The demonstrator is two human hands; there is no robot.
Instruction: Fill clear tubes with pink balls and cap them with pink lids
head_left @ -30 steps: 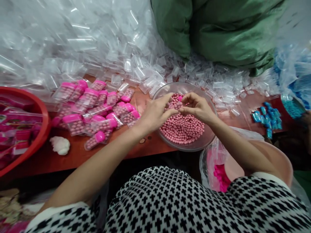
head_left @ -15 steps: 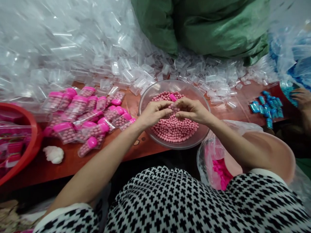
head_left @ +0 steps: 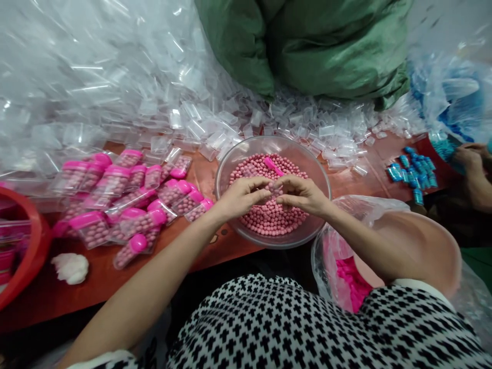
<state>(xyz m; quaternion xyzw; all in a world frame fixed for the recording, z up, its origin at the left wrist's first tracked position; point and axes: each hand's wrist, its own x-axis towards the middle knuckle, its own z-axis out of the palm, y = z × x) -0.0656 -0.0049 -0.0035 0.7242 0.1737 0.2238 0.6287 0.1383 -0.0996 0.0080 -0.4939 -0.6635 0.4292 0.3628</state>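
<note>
Red worktop (head_left: 96, 287) carries a clear bowl (head_left: 318, 166) with pink beads (head_left: 277, 224). From my distant post I see, above the bowl, left hand (head_left: 240, 197) and right hand (head_left: 307, 197) pinching one small jar (head_left: 273, 190) with their fingers, both equally near. Its long axis I cannot tell; the pink lid (head_left: 272, 165) slants toward the bowl's far side. The bowl's rim passes beneath both wrists. Filled jars (head_left: 111, 195) lie left of the bowl, blue jars (head_left: 418, 169) right.

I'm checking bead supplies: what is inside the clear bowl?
Pink beads lie in the clear bowl. The left hand and right hand cover some; the bottom beneath the beads is hidden. Whether the bright pink piece rests inside or is held is unclear.
</note>
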